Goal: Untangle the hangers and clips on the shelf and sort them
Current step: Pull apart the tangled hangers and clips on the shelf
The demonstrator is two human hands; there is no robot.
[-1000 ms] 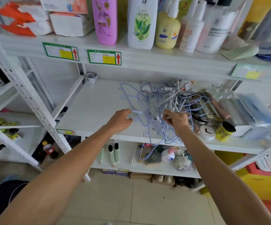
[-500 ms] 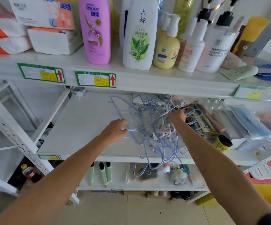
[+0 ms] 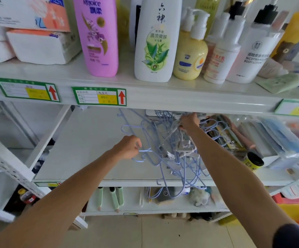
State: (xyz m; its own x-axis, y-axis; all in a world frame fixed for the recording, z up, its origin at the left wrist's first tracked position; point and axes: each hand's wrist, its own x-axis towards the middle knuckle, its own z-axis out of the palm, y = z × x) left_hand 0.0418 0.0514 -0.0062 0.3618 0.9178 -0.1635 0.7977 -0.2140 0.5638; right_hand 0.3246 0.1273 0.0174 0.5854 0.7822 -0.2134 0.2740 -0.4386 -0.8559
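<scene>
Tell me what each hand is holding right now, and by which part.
The left hand grips the wire of one blue hanger at the tangle's left edge. The right hand clutches the top of the tangled bundle, lifting it; exactly which pieces cannot be told.

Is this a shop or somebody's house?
Probably a small shop or its stockroom: the white metal shelf carries green price labels with red arrows, and shampoo and lotion bottles stand in a row above them.

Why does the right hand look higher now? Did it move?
Yes. The right hand went up and back into the hangers, from near the shelf's front edge to just under the upper shelf.
</scene>
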